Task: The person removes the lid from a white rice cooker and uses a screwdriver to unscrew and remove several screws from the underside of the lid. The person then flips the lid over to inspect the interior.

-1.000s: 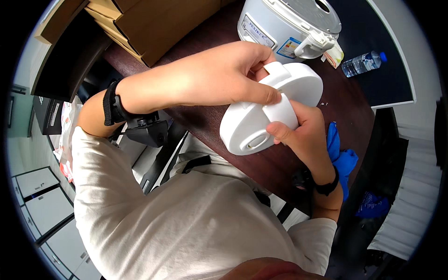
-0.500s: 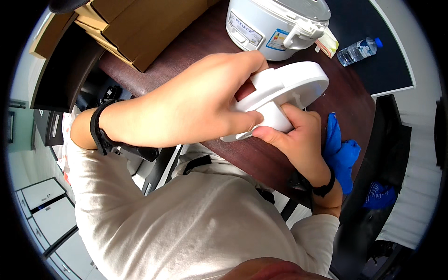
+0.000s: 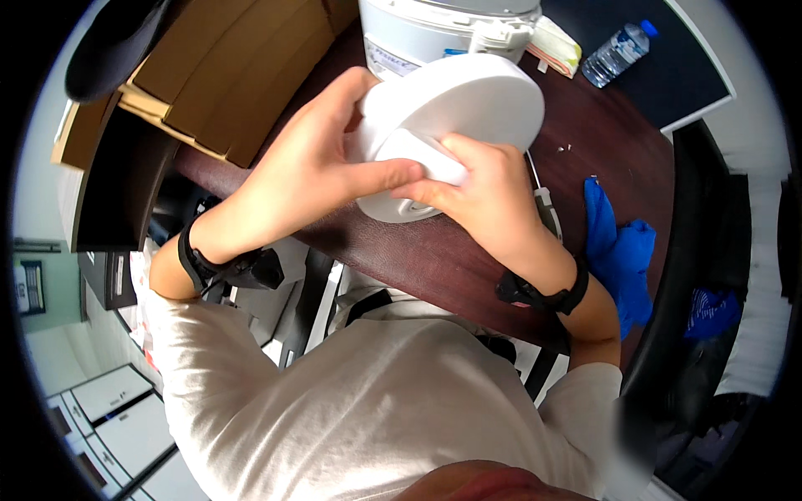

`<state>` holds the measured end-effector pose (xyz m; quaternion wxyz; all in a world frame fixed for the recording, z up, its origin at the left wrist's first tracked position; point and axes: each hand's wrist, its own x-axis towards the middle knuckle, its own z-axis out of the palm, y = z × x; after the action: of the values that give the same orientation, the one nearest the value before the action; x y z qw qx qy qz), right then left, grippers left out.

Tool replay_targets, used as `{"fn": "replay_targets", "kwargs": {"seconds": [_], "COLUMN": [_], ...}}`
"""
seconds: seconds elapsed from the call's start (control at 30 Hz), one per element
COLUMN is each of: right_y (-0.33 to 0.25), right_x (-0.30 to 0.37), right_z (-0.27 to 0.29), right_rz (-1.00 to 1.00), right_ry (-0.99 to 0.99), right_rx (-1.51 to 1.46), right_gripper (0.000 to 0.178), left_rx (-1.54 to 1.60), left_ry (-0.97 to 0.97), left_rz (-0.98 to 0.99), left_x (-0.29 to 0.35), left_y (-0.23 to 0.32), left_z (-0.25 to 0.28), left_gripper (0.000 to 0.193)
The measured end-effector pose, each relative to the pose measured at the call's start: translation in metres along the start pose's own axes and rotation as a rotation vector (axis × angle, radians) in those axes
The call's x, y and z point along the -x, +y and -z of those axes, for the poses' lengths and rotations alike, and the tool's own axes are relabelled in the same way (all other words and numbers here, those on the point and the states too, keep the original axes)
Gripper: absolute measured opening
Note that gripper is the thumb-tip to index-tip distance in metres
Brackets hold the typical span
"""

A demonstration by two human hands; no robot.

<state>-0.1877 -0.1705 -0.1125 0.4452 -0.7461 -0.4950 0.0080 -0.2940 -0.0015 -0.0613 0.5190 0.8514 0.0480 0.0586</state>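
Note:
A white round plastic piece, a broad disc with a raised white block on its face, is held up above the table. My left hand grips its left side, the thumb lying on the block and the other fingers mostly hidden behind. Closed on the block from the right is my right hand, its thumb under the block's lower edge. What kind of part this is, I cannot make out. Behind it, partly covered, stands a white and grey rice cooker.
Cardboard boxes are stacked at the far left of the dark red table. A folded cloth and a water bottle lie at the far right. Nearer are a blue cloth and a pale strip-like object, partly behind my right forearm.
Both hands have shifted left and slightly up in the picture with the white piece. The disc has tilted so that more of its face shows, now overlapping the rice cooker.

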Motion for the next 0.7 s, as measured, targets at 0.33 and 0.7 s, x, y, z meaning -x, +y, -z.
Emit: {"fn": "replay_targets", "kwargs": {"seconds": [0.33, 0.7], "right_y": [0.056, 0.096], "right_x": [0.004, 0.026], "right_z": [0.033, 0.046], "right_rz": [-0.041, -0.193], "right_ry": [-0.027, 0.009], "right_rx": [-0.168, -0.121], "right_gripper": [0.013, 0.071], "left_rx": [0.259, 0.235], "left_ry": [0.095, 0.101], "left_rz": [0.076, 0.076], "left_x": [-0.007, -0.004], "left_y": [-0.037, -0.05], "left_z": [0.016, 0.022], "left_gripper": [0.042, 0.047]}}
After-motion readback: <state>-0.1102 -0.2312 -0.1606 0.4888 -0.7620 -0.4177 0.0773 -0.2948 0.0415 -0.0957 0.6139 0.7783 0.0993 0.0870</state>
